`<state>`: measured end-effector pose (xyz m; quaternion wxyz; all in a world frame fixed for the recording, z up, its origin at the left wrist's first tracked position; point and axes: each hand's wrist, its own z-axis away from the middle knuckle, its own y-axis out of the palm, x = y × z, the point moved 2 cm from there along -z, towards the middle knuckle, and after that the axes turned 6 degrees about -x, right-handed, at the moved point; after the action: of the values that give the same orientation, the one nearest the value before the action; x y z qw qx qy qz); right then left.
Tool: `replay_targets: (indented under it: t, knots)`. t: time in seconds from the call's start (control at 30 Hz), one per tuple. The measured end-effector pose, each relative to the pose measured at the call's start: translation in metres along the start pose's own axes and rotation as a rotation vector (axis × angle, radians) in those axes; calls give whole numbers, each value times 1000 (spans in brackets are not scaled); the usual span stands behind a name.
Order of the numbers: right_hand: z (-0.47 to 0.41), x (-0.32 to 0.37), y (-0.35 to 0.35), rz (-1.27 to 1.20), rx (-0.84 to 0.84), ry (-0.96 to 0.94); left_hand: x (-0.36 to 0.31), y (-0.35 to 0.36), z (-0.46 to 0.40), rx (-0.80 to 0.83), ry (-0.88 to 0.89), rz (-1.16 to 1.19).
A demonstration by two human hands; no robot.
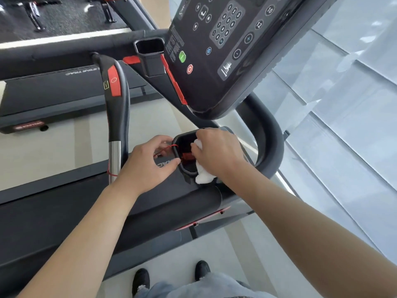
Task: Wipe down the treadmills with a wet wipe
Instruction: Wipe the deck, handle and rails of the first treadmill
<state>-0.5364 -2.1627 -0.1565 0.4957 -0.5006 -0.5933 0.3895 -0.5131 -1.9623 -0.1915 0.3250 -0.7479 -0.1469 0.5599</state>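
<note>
A black treadmill fills the view, its console tilted above me. Below the console sits a black cup holder with a red safety clip lying inside. My right hand is shut on a white wet wipe and presses it against the holder's right rim, the wipe hanging down over the edge. My left hand pinches the thin red safety cord at the holder's left rim. The cord's other end loops around the chrome handlebar.
A second cup holder sits left of the console. A neighbouring treadmill deck lies to the upper left. A curved black side rail bends round on the right, with glass panels beyond. My shoes stand on pale floor.
</note>
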Motion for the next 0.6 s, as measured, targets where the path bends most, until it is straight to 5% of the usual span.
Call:
replay_targets:
  t: [0.27,0.6]
  knots:
    - [4,17,-5,-85,76,-44,-4,0,8,-51,-29,-73]
    - [91,-4,-21,-240,-89,1,-18,-35,127,-197,-102,-258]
